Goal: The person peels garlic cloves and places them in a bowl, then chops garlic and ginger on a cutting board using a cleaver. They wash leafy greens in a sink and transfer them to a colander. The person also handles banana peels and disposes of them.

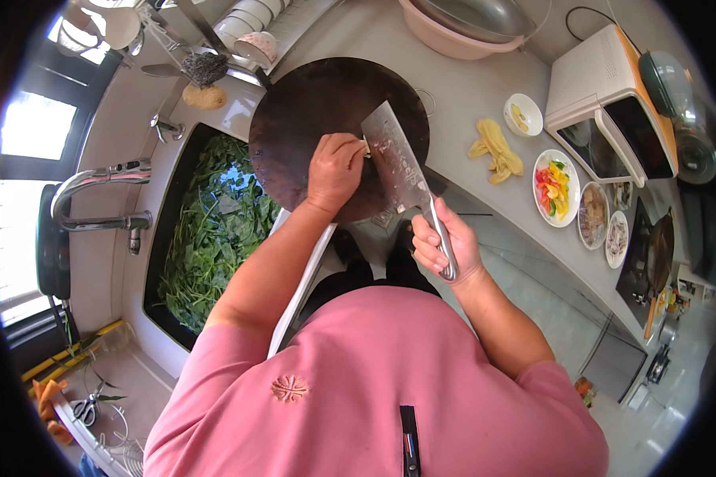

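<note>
My right hand [450, 241] grips the metal handle of a Chinese cleaver [398, 158], its broad blade raised over a round, dark chopping board [322, 95]. Wet bits of food cling to the blade. Close to the blade's left side, my left hand [337, 170] has its fingers bunched around a small pale piece of food [367, 148]. Most of that piece is hidden by the fingers and I cannot tell what it is. The board lies on the counter corner, beside a sink [155, 298] full of leafy greens [218, 238].
On the right counter are a yellow cloth [496, 152], a bowl [532, 104] of yellowish slices, a plate of cut peppers [552, 188], more dishes of food and a toaster oven [608, 107]. A pink basin [447, 42] stands behind. A chrome faucet [83, 182] overhangs the sink.
</note>
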A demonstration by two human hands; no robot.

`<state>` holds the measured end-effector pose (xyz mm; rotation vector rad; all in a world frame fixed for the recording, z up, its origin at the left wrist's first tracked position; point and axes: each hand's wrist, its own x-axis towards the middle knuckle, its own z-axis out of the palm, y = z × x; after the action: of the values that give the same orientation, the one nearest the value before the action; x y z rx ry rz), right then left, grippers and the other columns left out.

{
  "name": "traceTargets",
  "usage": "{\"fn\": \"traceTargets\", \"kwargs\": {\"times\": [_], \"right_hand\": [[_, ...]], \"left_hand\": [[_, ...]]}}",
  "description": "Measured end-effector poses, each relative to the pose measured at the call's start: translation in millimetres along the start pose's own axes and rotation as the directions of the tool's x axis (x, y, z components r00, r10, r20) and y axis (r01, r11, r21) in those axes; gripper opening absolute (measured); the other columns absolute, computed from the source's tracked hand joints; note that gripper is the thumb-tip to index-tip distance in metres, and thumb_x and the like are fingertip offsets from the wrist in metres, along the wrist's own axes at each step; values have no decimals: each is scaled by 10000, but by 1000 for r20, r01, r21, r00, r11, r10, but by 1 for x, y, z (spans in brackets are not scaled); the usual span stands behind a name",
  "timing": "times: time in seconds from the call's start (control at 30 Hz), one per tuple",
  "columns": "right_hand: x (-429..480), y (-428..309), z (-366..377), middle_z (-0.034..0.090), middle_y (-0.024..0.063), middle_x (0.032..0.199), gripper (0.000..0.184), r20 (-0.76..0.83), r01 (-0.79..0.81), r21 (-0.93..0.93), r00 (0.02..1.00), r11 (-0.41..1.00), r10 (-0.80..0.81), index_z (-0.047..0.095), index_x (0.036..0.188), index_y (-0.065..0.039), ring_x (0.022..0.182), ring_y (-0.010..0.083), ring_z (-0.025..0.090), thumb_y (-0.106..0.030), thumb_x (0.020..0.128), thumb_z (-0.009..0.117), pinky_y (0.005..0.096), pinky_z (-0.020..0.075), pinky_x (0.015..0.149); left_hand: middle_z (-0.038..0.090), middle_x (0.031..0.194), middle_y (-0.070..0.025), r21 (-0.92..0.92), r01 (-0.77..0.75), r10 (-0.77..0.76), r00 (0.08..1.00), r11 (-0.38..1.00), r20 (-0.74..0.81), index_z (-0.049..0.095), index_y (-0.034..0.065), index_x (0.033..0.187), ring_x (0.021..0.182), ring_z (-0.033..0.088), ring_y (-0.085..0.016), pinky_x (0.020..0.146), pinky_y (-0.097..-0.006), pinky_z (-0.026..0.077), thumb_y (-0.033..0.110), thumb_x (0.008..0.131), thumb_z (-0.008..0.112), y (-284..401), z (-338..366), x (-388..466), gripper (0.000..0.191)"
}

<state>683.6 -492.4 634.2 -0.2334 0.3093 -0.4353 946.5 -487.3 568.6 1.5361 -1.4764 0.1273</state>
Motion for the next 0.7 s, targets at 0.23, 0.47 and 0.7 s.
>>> {"fn": "traceTargets", "kwargs": {"times": [0.23,0.47,0.7], "right_hand": [[0,-15,1,470,23,750,410,-11,31,-35,999,999,-32,556,1234,-78,425,120,435,-410,1185,321,276,411,395],[5,-10,16,467,25,739,438,-16,-26,-1,1000,1000,26,545,1046,-72,428,124,452,-419,1185,316,279,399,406],[7,-16,-7,485,35,738,362,38,-14,26,999,1000,13,539,1343,-136,437,128,467,-399,1179,352,277,432,394]], "left_hand": [[721,1097,-101,-82,16,-16,1000,997,5,763,42,994,980,677,-325,859,-413,565,-3,822,796,21,-12,2,180],[724,1188,-112,-78,-170,176,981,982,86,767,67,1112,1115,691,-332,1028,-465,549,49,850,795,36,-17,22,264],[685,1377,-122,-7,-111,109,961,994,256,740,95,1240,1315,627,-360,1174,-541,442,216,918,782,15,-35,-1,346]]}}
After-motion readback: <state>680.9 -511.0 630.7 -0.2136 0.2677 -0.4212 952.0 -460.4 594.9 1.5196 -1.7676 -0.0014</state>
